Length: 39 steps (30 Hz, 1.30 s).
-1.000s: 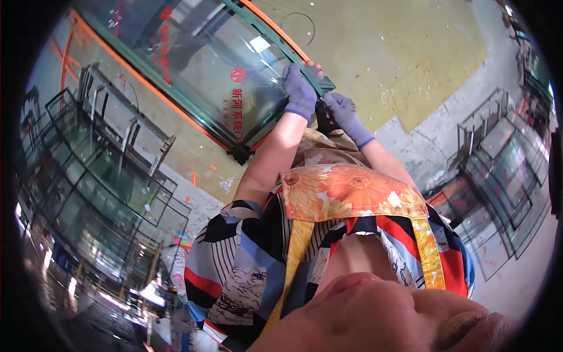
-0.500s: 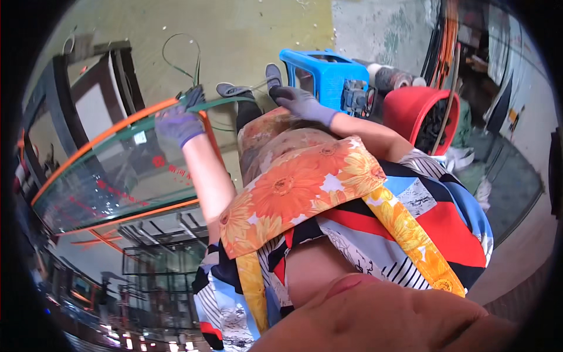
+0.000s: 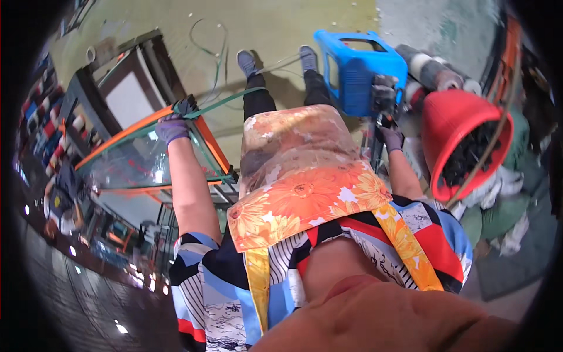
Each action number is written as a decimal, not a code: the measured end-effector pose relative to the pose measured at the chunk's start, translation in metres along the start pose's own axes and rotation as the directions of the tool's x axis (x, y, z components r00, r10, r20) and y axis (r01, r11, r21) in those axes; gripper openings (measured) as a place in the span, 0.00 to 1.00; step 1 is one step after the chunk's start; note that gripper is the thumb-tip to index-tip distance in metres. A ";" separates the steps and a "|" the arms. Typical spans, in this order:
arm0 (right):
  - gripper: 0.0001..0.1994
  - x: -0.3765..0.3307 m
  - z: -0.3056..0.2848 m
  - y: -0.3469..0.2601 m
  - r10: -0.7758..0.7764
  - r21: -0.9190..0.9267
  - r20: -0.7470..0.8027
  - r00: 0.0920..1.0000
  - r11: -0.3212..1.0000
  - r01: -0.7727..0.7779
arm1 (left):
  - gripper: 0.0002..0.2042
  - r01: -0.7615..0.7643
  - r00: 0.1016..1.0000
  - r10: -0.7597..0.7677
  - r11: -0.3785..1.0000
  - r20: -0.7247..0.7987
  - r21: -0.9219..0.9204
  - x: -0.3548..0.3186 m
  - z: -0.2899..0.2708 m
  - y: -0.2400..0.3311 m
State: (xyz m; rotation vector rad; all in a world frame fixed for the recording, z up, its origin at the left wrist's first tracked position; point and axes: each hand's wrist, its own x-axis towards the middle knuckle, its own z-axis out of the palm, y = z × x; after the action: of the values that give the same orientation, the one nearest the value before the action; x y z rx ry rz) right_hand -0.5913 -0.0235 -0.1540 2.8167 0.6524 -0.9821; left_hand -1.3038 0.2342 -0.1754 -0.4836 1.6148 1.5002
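Note:
My left hand (image 3: 172, 128), in a purple glove, grips the top corner of a glass pane with an orange edge strip (image 3: 141, 158) that stands upright at my left. A green strip (image 3: 229, 102) runs from that corner toward my legs. My right hand (image 3: 392, 138), also gloved, reaches down beside a blue plastic stool (image 3: 358, 70) and touches a dark tool or fitting at the stool's edge; whether it holds anything is hidden. An orange flowered apron covers my front.
A red bucket (image 3: 454, 126) full of dark pieces lies tilted at the right, with rolls (image 3: 431, 70) behind it. A dark metal frame with a white panel (image 3: 126, 97) stands at the left. Loose wire (image 3: 214, 41) lies on the yellowish floor.
My right hand has left the glass pane and swung right to the blue stool. My left hand stays on the pane's corner. My view has turned further right.

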 end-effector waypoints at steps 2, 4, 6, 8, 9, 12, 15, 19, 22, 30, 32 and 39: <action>0.25 0.004 0.008 0.007 0.055 0.162 0.040 0.998 0.985 -0.061 | 0.12 0.014 0.999 -0.015 1.000 0.030 0.008 -0.013 0.017 0.013; 0.24 -0.048 -0.026 -0.091 0.202 0.257 0.225 0.953 0.931 -0.258 | 0.13 -0.055 0.996 0.055 0.998 -0.071 0.012 -0.011 0.007 0.032; 0.21 -0.038 -0.007 -0.053 0.064 0.421 0.165 0.984 0.898 -0.129 | 0.12 -0.043 0.998 0.046 0.997 -0.052 0.058 -0.005 -0.004 0.043; 0.15 -0.042 0.034 -0.030 -0.085 0.681 0.015 0.996 0.730 0.052 | 0.12 -0.036 0.998 0.040 0.995 -0.046 0.090 -0.018 0.017 0.042; 0.14 -0.037 0.057 -0.026 -0.047 0.769 0.293 0.955 0.605 -0.206 | 0.12 -0.008 1.000 0.009 0.998 -0.026 0.064 -0.006 0.006 0.047; 0.13 -0.091 0.066 -0.125 0.032 0.698 0.438 0.899 0.618 -0.362 | 0.12 0.030 0.994 -0.038 0.997 0.104 0.075 0.052 -0.032 0.065; 0.17 -0.082 0.092 -0.124 -0.079 0.884 0.424 0.902 0.255 -0.393 | 0.12 0.010 0.993 -0.020 0.996 0.112 0.087 0.064 -0.034 0.054; 0.17 -0.082 0.100 -0.123 -0.185 0.855 0.487 0.854 -0.098 -0.509 | 0.11 -0.046 0.994 0.033 0.991 0.103 0.126 0.059 -0.037 0.068; 0.12 -0.066 0.119 -0.097 -0.234 0.901 0.433 0.871 0.097 -0.422 | 0.11 -0.317 0.947 0.237 0.590 0.216 0.743 0.012 0.001 0.056; 0.09 -0.112 0.018 -0.197 -0.237 0.831 0.550 0.801 0.056 -0.554 | 0.15 -0.090 0.911 0.030 -0.959 0.410 0.270 -0.021 -0.009 0.007; 0.10 -0.102 0.015 -0.206 -0.329 0.795 0.603 0.727 0.182 -0.578 | 0.12 -0.136 0.899 0.310 -0.476 0.311 0.869 -0.037 -0.024 -0.036; 0.13 -0.118 -0.029 -0.267 -0.471 0.728 0.664 0.580 0.583 -0.360 | 0.05 -0.298 0.938 0.160 0.828 -0.309 -0.475 -0.100 0.061 -0.133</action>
State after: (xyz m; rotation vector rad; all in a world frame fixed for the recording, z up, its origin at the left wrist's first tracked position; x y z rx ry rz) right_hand -0.7704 0.1811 -0.0438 2.2381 0.1186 -3.0076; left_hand -1.1264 0.2380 -0.1726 -0.8324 1.4849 2.1513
